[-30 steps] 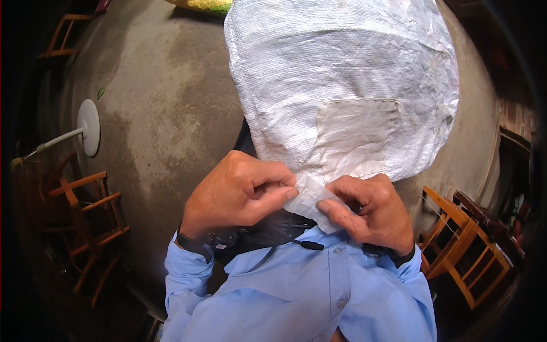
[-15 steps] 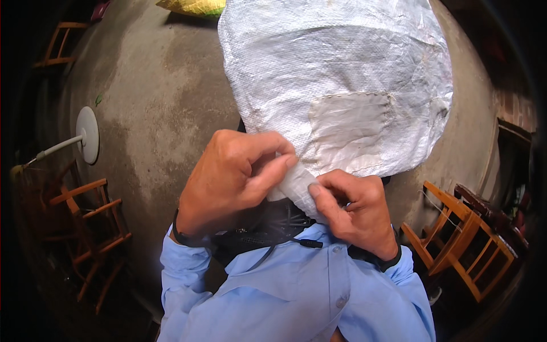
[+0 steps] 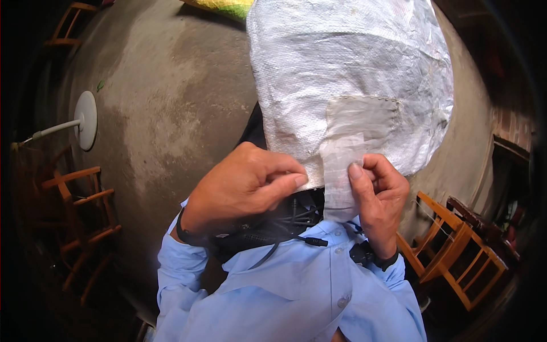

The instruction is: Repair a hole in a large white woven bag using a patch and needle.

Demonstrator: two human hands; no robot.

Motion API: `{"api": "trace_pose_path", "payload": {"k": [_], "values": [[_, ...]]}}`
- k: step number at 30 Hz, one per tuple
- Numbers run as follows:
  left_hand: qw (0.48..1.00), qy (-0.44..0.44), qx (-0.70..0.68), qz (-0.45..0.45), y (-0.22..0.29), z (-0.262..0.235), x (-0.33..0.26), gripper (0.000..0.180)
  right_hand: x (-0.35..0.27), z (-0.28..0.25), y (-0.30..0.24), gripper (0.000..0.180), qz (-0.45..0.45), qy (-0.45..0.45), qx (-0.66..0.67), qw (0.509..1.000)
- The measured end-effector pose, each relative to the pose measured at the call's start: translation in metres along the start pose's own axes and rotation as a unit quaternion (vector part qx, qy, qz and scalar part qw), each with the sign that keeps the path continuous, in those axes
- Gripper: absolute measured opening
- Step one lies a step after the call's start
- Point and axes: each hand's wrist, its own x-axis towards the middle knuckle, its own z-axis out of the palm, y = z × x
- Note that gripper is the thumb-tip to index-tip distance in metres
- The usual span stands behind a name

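A large white woven sack [image 3: 347, 62] spreads over my lap, with a pale cloth patch [image 3: 367, 117] stitched on with dark thread near its lower edge. My left hand [image 3: 248, 182] is closed in a pinch at the sack's lower left edge, thumb against forefinger. In my right hand [image 3: 379, 199], a thin whitish cloth strip [image 3: 339, 191] is gripped by its right side between thumb and fingers. The strip hangs below the sack's edge, and its upper end overlaps the patch.
Black cables [image 3: 296, 219] lie at my waist. Wooden chairs stand on both sides, one at the left [image 3: 85, 199] and one at the right [image 3: 456, 251]. A white round stand base [image 3: 86, 121] is at the left. A yellow-green bag [image 3: 222, 8] lies on the concrete floor [image 3: 171, 85] ahead.
My hands have moved apart, the right one shifting right and up. The whitish strip, earlier bunched between both hands, now lies spread out in the right hand. The sack appears farther right in view.
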Motion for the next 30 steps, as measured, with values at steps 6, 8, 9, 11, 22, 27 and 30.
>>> {"api": "trace_pose_path", "payload": {"k": [6,8,9,11,22,27,30], "values": [[0.993,-0.025,-0.11,-0.039,-0.002,0.009,0.004,0.018,0.004,0.007,0.01,0.017,-0.017,0.026,-0.029,0.999],[0.991,-0.027,-0.121,-0.052,-0.004,0.01,0.006,0.018,0.003,0.008,0.009,0.016,-0.024,0.026,-0.038,0.999],[0.99,-0.029,-0.127,-0.059,-0.005,0.011,0.007,0.019,0.002,0.007,0.009,0.015,-0.024,0.022,-0.047,0.998],[0.99,-0.02,-0.127,-0.057,-0.006,0.014,0.008,0.017,0.001,0.006,0.008,0.014,-0.025,0.012,-0.063,0.998],[0.993,-0.001,-0.104,-0.057,-0.004,0.015,0.007,0.018,-0.003,0.0,0.004,0.012,0.005,-0.052,-0.109,0.993],[0.994,0.007,-0.103,-0.042,-0.006,0.014,0.003,0.016,-0.003,0.001,0.005,0.013,-0.001,-0.05,-0.087,0.995],[0.994,0.002,-0.108,-0.024,-0.007,0.016,-0.001,0.012,-0.003,0.003,0.005,0.013,-0.015,-0.047,-0.077,0.996]]}}
